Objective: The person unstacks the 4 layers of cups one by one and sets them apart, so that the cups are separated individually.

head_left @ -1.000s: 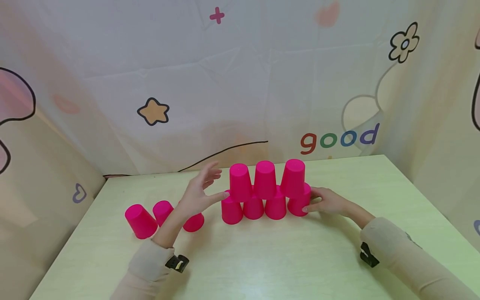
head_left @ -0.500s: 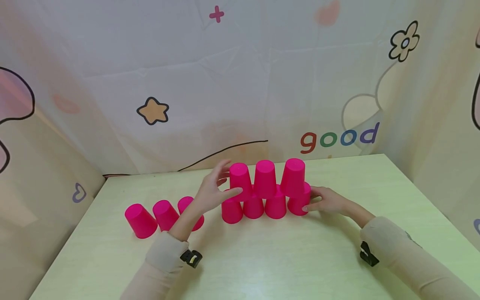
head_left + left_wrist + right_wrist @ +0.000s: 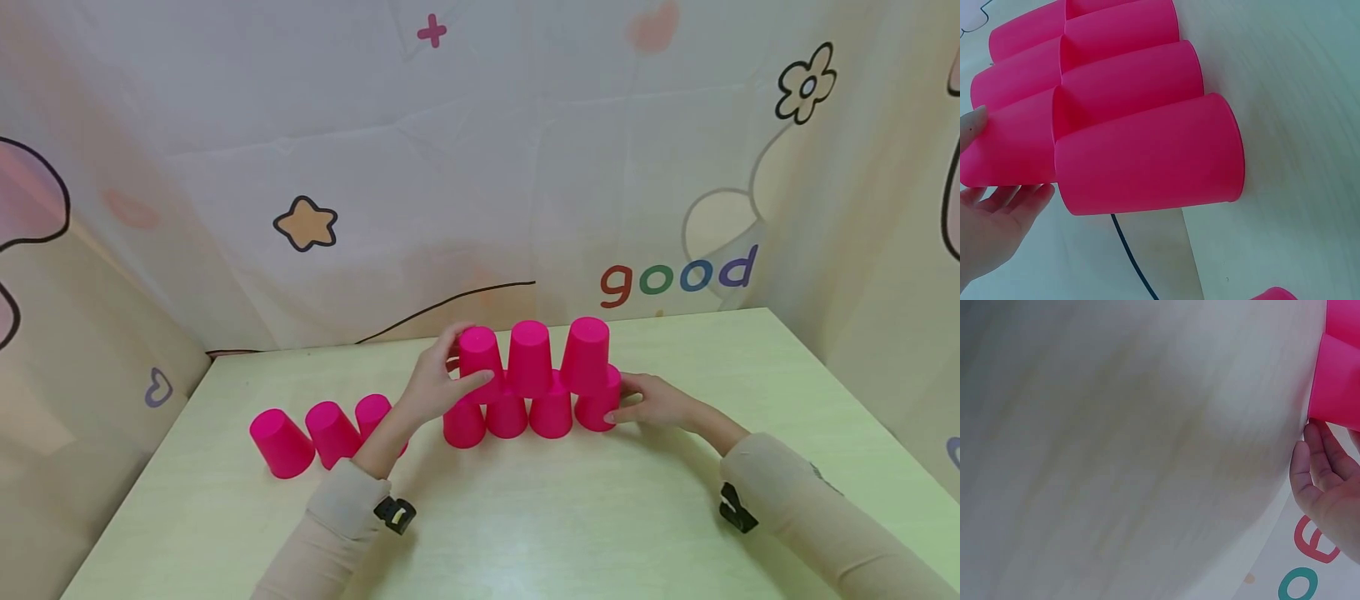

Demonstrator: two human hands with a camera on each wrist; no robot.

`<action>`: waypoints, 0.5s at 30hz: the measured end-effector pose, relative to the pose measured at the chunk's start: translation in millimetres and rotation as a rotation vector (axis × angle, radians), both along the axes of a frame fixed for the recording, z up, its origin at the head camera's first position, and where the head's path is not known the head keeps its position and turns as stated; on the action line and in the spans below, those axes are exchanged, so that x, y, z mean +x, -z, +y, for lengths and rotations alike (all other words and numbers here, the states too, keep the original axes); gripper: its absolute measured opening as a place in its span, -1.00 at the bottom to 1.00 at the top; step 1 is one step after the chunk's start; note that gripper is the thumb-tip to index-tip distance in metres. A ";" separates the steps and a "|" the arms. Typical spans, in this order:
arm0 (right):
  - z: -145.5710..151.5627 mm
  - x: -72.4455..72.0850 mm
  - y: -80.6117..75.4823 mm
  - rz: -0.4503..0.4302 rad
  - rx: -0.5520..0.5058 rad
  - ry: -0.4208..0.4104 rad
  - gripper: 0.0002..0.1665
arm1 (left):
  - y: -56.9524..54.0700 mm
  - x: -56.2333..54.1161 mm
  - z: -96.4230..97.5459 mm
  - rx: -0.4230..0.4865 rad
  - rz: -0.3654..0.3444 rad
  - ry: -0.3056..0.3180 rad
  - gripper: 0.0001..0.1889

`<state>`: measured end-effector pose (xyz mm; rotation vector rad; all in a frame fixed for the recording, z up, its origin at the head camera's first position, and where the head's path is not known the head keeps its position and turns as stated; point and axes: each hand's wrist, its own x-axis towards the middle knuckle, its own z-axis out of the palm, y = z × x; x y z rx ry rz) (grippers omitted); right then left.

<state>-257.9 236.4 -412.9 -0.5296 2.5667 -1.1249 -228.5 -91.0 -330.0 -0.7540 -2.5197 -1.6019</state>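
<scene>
Pink cups stand upside down in two tiers, three above and several below. My left hand [image 3: 438,379] holds the upper left cup [image 3: 480,354], thumb across its front and fingers round the far side. In the left wrist view the thumb lies on one side of that cup [image 3: 1016,147], with the fingertips at the opposite side. At the other end my right hand [image 3: 660,403] grips the lower right cup [image 3: 595,410], thumb at its front and fingers by its right side. The right wrist view shows fingertips against the cup's wall [image 3: 1338,387].
Three more upside-down pink cups, including the leftmost cup [image 3: 281,443], stand left of the stack, the nearest partly behind my left forearm. A pale wooden table [image 3: 540,525] carries everything. A printed curtain [image 3: 450,183] hangs behind the table and at its sides.
My left hand has moved right, from beside the stack onto the upper left cup, and its fingers have closed round it. The right hand stays where it was.
</scene>
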 end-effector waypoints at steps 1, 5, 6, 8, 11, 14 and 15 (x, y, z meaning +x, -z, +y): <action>-0.3 0.2 -0.2 -0.001 0.001 0.002 -0.21 | -1.1 0.8 -0.1 -0.002 -0.001 0.000 -0.36; -0.9 0.7 -0.4 0.001 0.003 0.004 -0.21 | -0.5 0.1 -2.0 0.001 0.002 -0.001 -0.37; -0.9 0.7 -0.3 0.001 0.001 0.002 -0.22 | 2.4 -2.6 -3.3 0.005 0.002 -0.003 -0.36; -0.7 0.5 0.0 0.003 -0.001 -0.002 -0.22 | 9.0 -8.4 -6.1 0.014 0.004 -0.007 -0.34; 0.3 -0.4 1.2 0.003 -0.002 -0.004 -0.22 | 18.0 -16.1 -11.1 0.027 0.012 -0.012 -0.32; 0.8 -1.2 2.7 0.003 0.009 0.004 -0.22 | 18.5 -16.4 -15.6 0.032 0.023 -0.017 -0.33; 0.8 -1.3 3.2 0.002 0.010 0.007 -0.22 | 17.9 -15.9 -17.2 0.032 0.028 -0.019 -0.34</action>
